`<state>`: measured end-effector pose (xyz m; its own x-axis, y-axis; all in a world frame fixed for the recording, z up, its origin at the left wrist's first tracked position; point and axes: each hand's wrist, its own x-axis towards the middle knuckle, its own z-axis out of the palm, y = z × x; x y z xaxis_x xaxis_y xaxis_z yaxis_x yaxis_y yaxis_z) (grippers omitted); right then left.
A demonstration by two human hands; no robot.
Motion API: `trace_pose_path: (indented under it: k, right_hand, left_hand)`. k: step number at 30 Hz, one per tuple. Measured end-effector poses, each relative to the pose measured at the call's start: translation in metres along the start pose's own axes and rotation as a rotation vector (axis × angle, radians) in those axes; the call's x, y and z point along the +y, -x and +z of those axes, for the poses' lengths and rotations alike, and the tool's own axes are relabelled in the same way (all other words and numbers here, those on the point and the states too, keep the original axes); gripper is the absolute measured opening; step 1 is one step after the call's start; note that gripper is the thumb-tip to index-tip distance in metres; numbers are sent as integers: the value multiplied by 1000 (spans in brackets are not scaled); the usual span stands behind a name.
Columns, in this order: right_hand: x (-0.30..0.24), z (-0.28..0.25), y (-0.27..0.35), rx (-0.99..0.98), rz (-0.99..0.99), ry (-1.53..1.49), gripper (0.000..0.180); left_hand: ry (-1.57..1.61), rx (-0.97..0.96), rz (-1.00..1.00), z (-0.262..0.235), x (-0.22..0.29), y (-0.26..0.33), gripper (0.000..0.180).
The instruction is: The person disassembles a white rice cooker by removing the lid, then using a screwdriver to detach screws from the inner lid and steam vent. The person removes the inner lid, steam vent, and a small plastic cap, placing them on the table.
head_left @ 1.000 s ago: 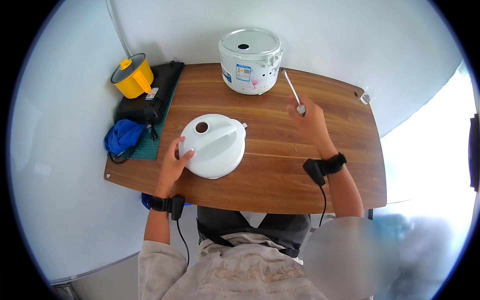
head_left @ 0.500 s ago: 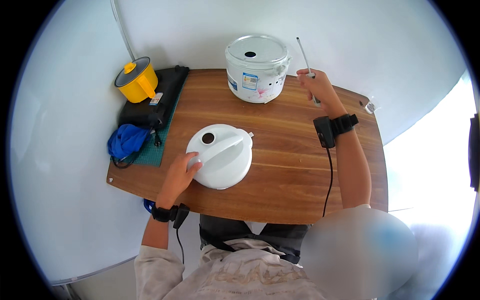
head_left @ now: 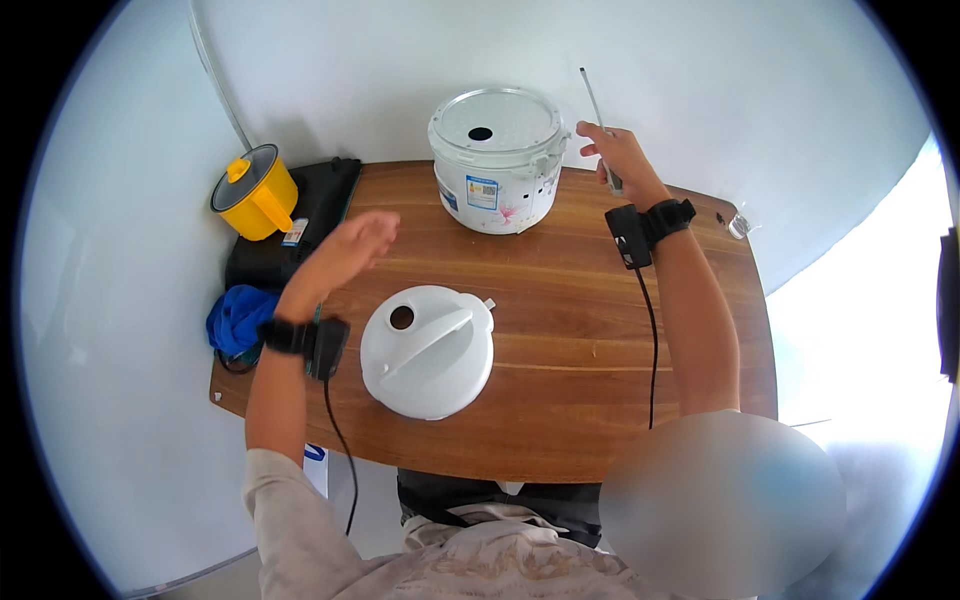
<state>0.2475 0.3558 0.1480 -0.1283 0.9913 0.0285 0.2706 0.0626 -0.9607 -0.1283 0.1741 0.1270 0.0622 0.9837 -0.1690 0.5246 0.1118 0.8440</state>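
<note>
My left hand (head_left: 350, 247) is in the air over the left part of the table, fingers stretched out and nothing in it. Nearer to me lies a round white plastic cover (head_left: 445, 375) with a raised handle bar and a round hole; no hand touches it. At the back stands a white rice cooker body (head_left: 512, 205), its metal top (head_left: 515, 110) pierced by a dark hole. Just right of it, my right hand (head_left: 625, 162) is closed around a screwdriver (head_left: 592, 95), whose long thin shaft points up and away from me.
On the left, a yellow lidded pot (head_left: 262, 205) stands on a black case (head_left: 325, 190). A bundled blue cloth (head_left: 238, 320) lies nearer. Something small and clear (head_left: 740, 226) sits at the table's right edge. White walls border the back and left. Cables hang from both wrist straps.
My left hand has let go of the white cover and moved up and away from me. The right hand still holds the screwdriver. The whole view has shifted slightly.
</note>
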Motion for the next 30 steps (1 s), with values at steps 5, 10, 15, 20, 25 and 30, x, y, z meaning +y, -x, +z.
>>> trace_pose_path:
  k: [5, 10, 15, 20, 25, 30]
  right_hand:
    - [19, 6, -16, -32, -22, -92, 63]
    - [36, 14, -18, -174, 26, -195, 64]
    - [39, 22, -10, -303, -19, -210, 73]
    - [46, 24, 1, -276, -80, -215, 78]
    - [53, 32, -3, -234, -98, -263, 82]
    - [54, 34, -2, -184, -62, -247, 91]
  left_hand:
    - [270, 107, 99, -2, 31, -87, 62]
    - [512, 154, 52, 2, 5, -171, 65]
    - [615, 149, -1, 13, 1, -195, 70]
    - [658, 80, -33, 31, 19, -178, 70]
    - [647, 70, -28, 31, 16, -180, 68]
    - [605, 78, -23, 32, 19, -176, 68]
